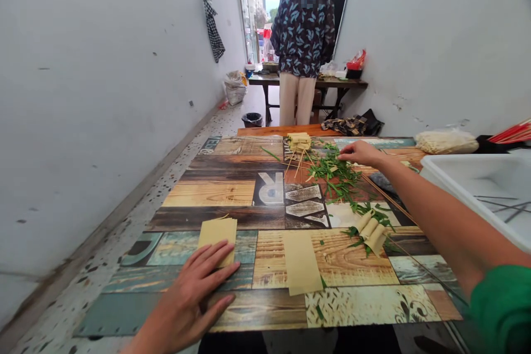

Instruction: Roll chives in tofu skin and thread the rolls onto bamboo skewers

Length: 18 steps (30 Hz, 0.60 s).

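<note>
My left hand (203,282) lies with fingers stretched out over a stack of thin pale-yellow tofu sheets (218,230). Reaching across the table, my right hand (357,153) has its fingers bent together at the edge of a heap of cut green leaves (334,170); its fingertips are partly hidden among the leaves. One single tofu sheet (302,263) lies flat between my hands. To the right, several sheets rolled around greens (372,232) sit side by side on a skewer. Farther back is a pile of skewered rolls (298,142), sticks pointing toward me.
A white plastic tub (489,174) holding several thin dark sticks stands at the right. Behind it are a bag of pale food (446,139) and red sticks (514,131). A person (305,33) stands at a back table (348,84), near a black bin (252,119).
</note>
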### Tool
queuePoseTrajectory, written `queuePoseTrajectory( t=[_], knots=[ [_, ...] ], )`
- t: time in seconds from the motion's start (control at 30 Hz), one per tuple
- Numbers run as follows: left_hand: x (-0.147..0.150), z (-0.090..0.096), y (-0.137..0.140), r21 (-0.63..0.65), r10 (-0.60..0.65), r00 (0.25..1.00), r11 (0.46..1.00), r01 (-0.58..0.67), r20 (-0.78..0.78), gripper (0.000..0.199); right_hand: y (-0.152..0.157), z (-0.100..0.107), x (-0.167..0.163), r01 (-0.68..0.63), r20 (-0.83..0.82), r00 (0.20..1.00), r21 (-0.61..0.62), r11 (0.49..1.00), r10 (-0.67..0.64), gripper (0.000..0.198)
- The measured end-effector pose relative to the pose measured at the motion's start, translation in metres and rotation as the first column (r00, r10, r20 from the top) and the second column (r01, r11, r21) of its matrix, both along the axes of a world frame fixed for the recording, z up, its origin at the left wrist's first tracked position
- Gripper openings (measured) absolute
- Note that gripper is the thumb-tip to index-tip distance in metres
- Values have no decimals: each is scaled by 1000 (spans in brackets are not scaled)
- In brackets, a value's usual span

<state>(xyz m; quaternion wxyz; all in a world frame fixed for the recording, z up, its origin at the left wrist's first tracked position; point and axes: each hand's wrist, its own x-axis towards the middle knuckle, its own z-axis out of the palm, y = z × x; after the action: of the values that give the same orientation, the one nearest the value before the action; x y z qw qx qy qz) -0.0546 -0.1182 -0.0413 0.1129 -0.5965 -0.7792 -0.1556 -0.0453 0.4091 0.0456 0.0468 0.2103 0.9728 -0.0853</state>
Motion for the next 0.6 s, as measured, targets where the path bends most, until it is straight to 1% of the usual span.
queuePoseTrajectory(
  t=[0.07,0.13,0.17,0.2,0.27,0.33,0.4,0.5,0.6],
  knots=[
    [-1,0,0,-3,-3,1000,1000,3,-2,51,-15,-11,-4,61,99,993,96,993,-71,67],
    [-1,0,0,-10,-4,1000,1000,4,-10,51,-29,-22,-7,127,153,976,189,974,-157,75],
    [-1,0,0,-14,-5,1000,1000,5,-15,51,-33,-27,-9,135,161,972,215,967,-172,73],
    [-1,0,0,-18,-5,1000,1000,4,-20,51,-36,-29,-10,126,169,971,231,965,-168,66],
    [-1,0,0,-21,-3,1000,1000,2,-26,50,-33,-26,-10,85,192,972,240,967,-133,46],
    [-1,0,0,-26,-1,1000,1000,0,-20,50,-24,-13,-9,59,194,976,213,975,-102,30],
    [-2,0,-1,-32,3,1000,999,-4,-3,50,-13,3,-5,75,140,985,157,985,-97,26],
    [-2,-1,-2,-42,7,1000,999,-6,29,52,-5,21,4,120,59,991,41,992,-123,31],
    [-3,-2,-2,-36,8,998,999,-6,62,51,-8,25,13,118,5,993,-105,987,-119,41]
  ],
)
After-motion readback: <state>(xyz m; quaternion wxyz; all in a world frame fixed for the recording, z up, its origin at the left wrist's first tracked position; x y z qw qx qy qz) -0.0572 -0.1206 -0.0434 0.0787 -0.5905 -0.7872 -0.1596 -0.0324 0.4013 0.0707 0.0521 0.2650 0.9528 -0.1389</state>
